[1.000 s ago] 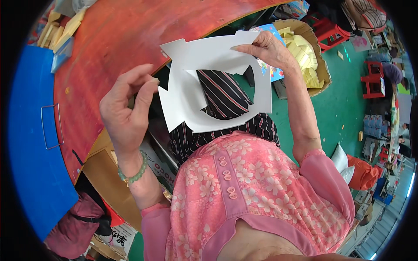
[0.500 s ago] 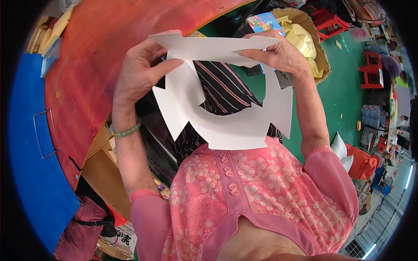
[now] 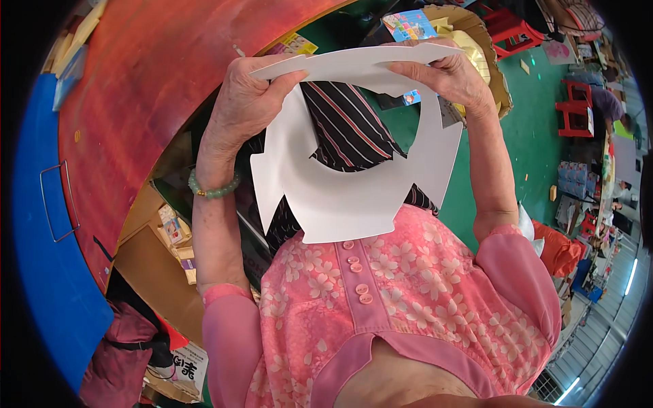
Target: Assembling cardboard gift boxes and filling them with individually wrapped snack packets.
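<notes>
Above my lap I hold up a white die-cut card sheet (image 3: 333,207), with a large opening in its middle and notched flaps round its edge. Its far strip is folded up and bows slightly. My left hand (image 3: 248,102) pinches the left end of that strip, thumb on the near face. At the right end, my right hand (image 3: 452,78) grips the same strip, its thumb also in front and most fingers hidden behind. The sheet's near edge hangs close to my pink flowered top (image 3: 428,272). Striped dark trousers (image 3: 350,126) show through the opening.
A red table (image 3: 149,81) curves along the left, with a blue panel (image 3: 41,224) beyond it. Open cardboard boxes stand below my left arm (image 3: 153,272) and at the far right (image 3: 507,85), the latter with yellow material. Red stools (image 3: 575,119) stand on the green floor.
My left hand has moved right and a little nearer, and my right hand slightly right. The card has tilted, its left side lower, and its far strip bows more.
</notes>
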A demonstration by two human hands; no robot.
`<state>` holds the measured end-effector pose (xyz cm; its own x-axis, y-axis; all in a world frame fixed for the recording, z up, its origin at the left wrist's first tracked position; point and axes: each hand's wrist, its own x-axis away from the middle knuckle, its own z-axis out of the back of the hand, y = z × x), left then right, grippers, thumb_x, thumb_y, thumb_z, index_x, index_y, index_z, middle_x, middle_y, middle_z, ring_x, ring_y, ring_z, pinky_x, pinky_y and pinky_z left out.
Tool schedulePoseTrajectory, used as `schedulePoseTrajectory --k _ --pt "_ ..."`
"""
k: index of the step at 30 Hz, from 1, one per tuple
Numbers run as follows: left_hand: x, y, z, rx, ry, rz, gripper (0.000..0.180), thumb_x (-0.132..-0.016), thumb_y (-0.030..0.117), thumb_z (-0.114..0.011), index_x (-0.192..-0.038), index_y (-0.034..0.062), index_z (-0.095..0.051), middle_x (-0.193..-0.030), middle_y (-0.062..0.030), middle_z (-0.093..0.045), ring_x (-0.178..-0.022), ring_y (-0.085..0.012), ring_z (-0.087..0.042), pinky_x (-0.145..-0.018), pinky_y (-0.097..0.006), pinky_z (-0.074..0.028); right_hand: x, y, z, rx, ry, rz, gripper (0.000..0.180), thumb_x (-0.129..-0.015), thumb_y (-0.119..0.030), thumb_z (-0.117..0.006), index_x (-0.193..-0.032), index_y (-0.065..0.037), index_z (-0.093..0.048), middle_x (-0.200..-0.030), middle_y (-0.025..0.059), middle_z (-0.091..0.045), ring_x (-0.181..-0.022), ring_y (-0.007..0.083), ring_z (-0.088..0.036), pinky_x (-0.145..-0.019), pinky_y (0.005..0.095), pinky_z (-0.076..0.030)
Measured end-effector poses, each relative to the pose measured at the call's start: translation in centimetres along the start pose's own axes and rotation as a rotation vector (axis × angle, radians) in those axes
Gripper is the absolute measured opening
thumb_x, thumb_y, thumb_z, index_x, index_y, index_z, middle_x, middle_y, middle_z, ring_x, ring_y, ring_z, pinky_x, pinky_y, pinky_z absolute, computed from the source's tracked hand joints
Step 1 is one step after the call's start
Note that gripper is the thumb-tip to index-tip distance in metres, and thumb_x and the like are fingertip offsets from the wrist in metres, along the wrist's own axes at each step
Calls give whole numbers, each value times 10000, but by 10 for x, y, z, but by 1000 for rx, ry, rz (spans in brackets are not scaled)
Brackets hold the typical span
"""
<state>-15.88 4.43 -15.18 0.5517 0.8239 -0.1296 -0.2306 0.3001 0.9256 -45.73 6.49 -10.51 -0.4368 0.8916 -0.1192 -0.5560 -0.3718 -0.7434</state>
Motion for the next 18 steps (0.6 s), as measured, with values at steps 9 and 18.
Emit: schedulePoseTrajectory --k 9,18 --pt "15 -23 -3 465 -47 -248 250 -876 5 -596 -1112 -17 -677 -1191 -159 -649 -1123 -231 -612 -946 -320 -496 -16 -13 -11 -221 -309 220 330 -864 -148 -659 -1190 -100 -670 -1214 125 -640 -1088 239 -627 -926 332 -502" --pt "24 -32 -12 952 -31 -213 161 -847 16 -628 -987 23 -709 -1268 -295 -543 -1091 -377 -617 -936 -460 -533 -12 -19 -13 -414 -424 122 412 -860 -236 -664 -1250 -105 -634 -1367 173 -509 -1244 311 -507 -1024 362 -426"
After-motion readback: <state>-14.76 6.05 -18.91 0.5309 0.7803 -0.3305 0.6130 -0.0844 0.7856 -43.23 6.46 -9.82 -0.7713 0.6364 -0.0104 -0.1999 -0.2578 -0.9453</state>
